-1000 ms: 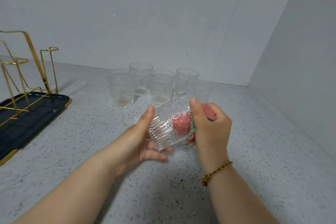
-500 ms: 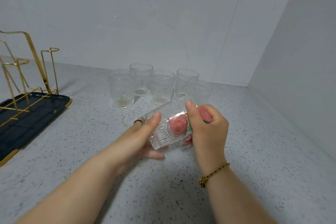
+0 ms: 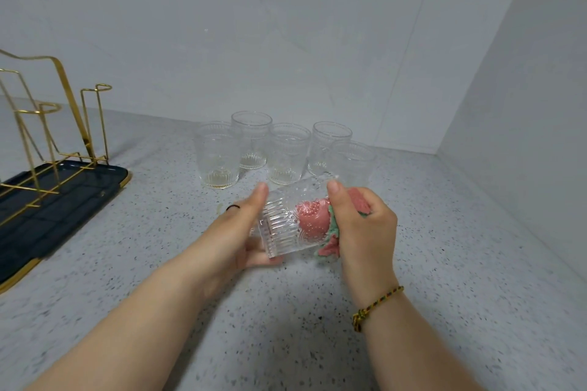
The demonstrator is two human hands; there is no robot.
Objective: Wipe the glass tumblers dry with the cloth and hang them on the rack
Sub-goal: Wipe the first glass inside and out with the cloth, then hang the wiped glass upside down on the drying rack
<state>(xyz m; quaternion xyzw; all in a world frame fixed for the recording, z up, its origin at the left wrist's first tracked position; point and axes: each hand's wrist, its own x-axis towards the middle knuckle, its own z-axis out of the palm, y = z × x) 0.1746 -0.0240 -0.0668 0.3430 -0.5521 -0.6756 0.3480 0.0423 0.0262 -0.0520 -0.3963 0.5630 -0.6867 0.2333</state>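
Tumbler (image 3: 287,225) clear, ribbed; cloth (image 3: 313,222) pink, green-edged; rack (image 3: 54,124) gold at 9 o'clock, tray (image 3: 95,187) navy; counter (image 3: 286,327) grey speckled.

We've got clear pressed glass in the tumbler (image 3: 286,225), ribbed and glossy, gripped by our left hand (image 3: 235,238). Inside it, held by the right hand (image 3: 362,232), the cloth (image 3: 313,222) looks soft and nubbly. Under both hands the worktop (image 3: 317,327) is matt speckled stone. Far left of the left hand, the rack (image 3: 63,89) is shiny gold wire over a dark, smooth tray (image 3: 63,200).
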